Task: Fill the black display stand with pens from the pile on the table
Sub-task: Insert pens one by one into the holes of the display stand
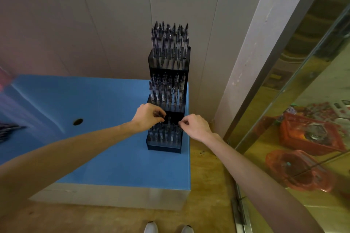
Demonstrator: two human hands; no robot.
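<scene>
The black display stand [166, 104], three stepped tiers of dark translucent plastic, is set upright at the right back corner of the blue bench [113, 157]. Upright pens [169, 43] are packed into every tier. A bunch of dark pens is held in the left hand's [148, 117] grip; a pen top is pinched by the right hand [195, 126]. No lettering can be read.

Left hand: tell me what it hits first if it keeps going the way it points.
Probably the pens in the stand's bottom tier, just past the left hand; depth is unclear.
</scene>
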